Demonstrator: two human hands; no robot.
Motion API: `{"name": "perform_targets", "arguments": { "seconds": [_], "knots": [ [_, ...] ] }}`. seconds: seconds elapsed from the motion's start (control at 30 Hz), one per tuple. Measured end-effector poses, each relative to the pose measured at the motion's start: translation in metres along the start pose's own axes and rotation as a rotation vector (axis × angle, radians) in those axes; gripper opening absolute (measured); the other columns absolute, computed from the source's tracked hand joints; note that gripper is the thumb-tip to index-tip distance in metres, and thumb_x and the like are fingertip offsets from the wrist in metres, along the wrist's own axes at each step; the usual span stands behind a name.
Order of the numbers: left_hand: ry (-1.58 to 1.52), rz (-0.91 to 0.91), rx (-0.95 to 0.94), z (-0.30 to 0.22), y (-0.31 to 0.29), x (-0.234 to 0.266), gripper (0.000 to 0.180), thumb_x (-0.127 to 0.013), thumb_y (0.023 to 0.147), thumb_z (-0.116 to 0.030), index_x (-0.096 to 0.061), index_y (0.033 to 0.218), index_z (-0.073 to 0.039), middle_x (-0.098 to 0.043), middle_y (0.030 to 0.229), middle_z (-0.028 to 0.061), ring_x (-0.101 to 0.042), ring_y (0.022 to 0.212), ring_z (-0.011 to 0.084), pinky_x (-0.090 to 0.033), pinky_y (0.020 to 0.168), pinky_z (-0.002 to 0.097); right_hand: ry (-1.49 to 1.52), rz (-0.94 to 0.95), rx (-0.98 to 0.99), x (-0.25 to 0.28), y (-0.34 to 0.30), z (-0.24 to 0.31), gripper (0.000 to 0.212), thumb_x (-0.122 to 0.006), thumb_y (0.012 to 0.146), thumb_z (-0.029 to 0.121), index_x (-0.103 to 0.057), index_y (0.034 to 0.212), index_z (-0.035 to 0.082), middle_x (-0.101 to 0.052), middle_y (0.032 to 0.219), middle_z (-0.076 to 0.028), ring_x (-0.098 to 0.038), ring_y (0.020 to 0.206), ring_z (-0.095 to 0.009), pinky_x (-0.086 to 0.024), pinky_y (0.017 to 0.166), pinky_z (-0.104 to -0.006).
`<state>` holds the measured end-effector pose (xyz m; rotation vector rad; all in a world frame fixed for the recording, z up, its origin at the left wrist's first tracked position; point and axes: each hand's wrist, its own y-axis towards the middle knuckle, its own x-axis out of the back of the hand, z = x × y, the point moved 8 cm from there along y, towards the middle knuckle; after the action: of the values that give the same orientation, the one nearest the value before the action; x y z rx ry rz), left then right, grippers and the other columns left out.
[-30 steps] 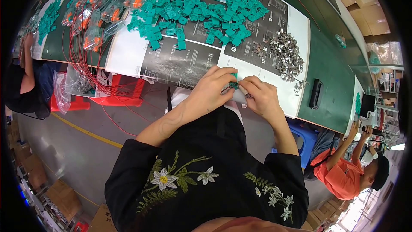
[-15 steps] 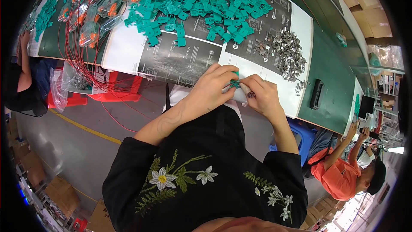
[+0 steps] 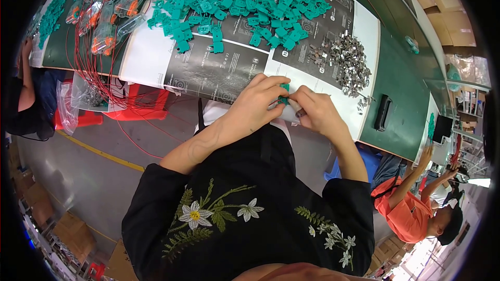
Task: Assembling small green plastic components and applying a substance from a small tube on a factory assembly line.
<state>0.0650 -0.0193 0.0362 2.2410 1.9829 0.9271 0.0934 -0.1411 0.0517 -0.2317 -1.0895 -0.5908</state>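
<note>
Over the table's near edge, my left hand [image 3: 259,101] pinches a small green plastic part [image 3: 284,93] between thumb and fingers. My right hand [image 3: 316,110] is closed right beside it, its fingertips at the part's right side. Small metal pieces [image 3: 301,113] show dark under the curled fingers of that hand; their exact shape is too small to tell. Ahead lies a big heap of similar green plastic parts [image 3: 245,5]. To the right of it is a pile of small metal clips [image 3: 352,65].
Clear bottles with orange pieces [image 3: 104,39] and red wires [image 3: 86,67] lie at the left. A black bar-shaped object [image 3: 384,113] rests on the green table [image 3: 398,130] at right. A person in an orange shirt [image 3: 403,211] works at right; another person's arm [image 3: 27,78] is at far left.
My right hand has turned slightly, its back rolling over, with its fingertips still close to the green part. My left hand keeps its pinch. The whole view has shifted a little.
</note>
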Motion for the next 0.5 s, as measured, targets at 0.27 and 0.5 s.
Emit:
{"name": "perform_targets", "arguments": {
  "seconds": [0.27,0.5],
  "knots": [
    [0.074,0.002,-0.079,-0.009,-0.007,-0.004,0.027,-0.071,0.076,-0.006,-0.063,0.101,-0.003,-0.06,0.121,0.0086,-0.054,0.092,0.0289,-0.049,0.08,0.0369,0.244,-0.082,-0.047,0.017,-0.002,0.006,0.015,-0.069,0.068,-0.002,-0.059,0.078,0.004,-0.057,0.072,-0.008,-0.056,0.062,-0.025,-0.046,0.056,-0.0338],
    [0.222,0.089,-0.143,-0.021,-0.01,-0.005,0.026,-0.071,0.075,-0.006,-0.063,0.1,-0.002,-0.059,0.121,0.0116,-0.055,0.095,0.029,-0.049,0.083,0.0358,0.348,-0.333,0.338,0.001,-0.032,0.059,0.031,-0.073,0.064,-0.004,-0.046,0.055,0.009,-0.046,0.059,-0.003,-0.047,0.058,-0.024,-0.044,0.059,-0.0339]
  ]
}}
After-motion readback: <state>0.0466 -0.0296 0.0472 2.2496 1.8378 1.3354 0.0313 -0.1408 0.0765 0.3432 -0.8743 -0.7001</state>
